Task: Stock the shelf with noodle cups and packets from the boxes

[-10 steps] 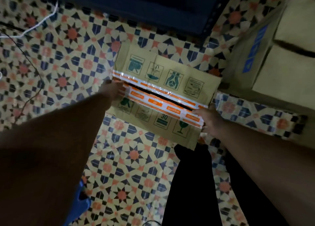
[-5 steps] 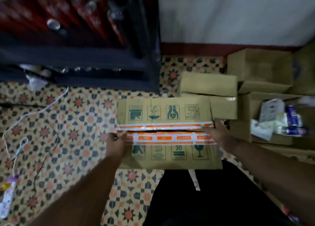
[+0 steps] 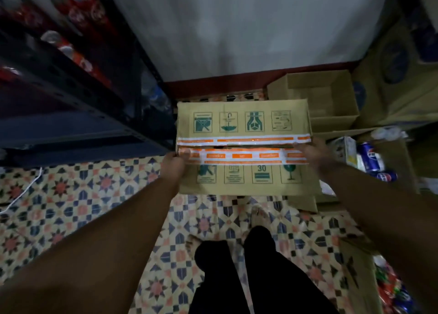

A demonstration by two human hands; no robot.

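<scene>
- Nearest to me are my legs in black trousers (image 3: 248,278), standing on the patterned tile floor (image 3: 78,209), with my bare foot (image 3: 260,215) showing just below the box.
- My 2 forearms reach forward, one from each side.
- My left hand (image 3: 174,164) is closed on the left end of the cardboard box (image 3: 241,122), thumb on top over the orange and white tape (image 3: 244,155).
- My right hand (image 3: 312,156) grips the right end at the same tape line; it is blurred, so I cannot tell how the fingers lie.
- The box hangs between my hands, above the floor, top flaps shut with a narrow dark gap along the seam. Green handling symbols and a "30" are printed on it.
- Right of my right hand, an open carton holds blue cans (image 3: 369,155) and a white pack (image 3: 348,151).
- Beyond the box, an empty open carton (image 3: 329,100) sits by the wall's red base.
- Left of my left hand stands the dark metal shelf (image 3: 78,124), with red goods, too blurred to name, on its upper levels.
</scene>
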